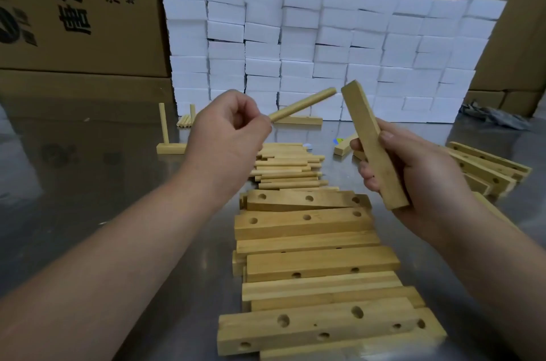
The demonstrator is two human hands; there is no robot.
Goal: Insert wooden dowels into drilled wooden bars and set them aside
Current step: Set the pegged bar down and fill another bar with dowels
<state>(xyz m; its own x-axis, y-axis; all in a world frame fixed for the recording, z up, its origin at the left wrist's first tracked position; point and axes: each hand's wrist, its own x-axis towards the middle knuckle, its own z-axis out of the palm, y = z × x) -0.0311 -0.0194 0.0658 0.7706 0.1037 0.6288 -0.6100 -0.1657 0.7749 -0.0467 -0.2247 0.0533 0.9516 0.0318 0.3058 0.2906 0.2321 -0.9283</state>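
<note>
The left hand (230, 130) is closed around one end of a wooden dowel (304, 105), pinching it between thumb and curled fingers. The dowel's long axis runs up and to the right, its free tip aimed at the top of the bar (373, 143) that the right hand (413, 174) grips. That bar is held off the table, tilted, its long axis running from the upper end near the dowel tip down to the lower end at the heel of the palm; fingers wrap its far side, thumb lies on the near edge. Tip and bar end are close but apart.

Below the hands, a heap of loose dowels (288, 167) lies crosswise on the steel table (88, 183), and nearer a stack of drilled bars (319, 266) runs left to right. More bars (487, 168) fan out at right. Left of the hands the table is bare up to a bar with an upright dowel (165, 136). Behind stands a wall of white foam blocks (325, 50)
</note>
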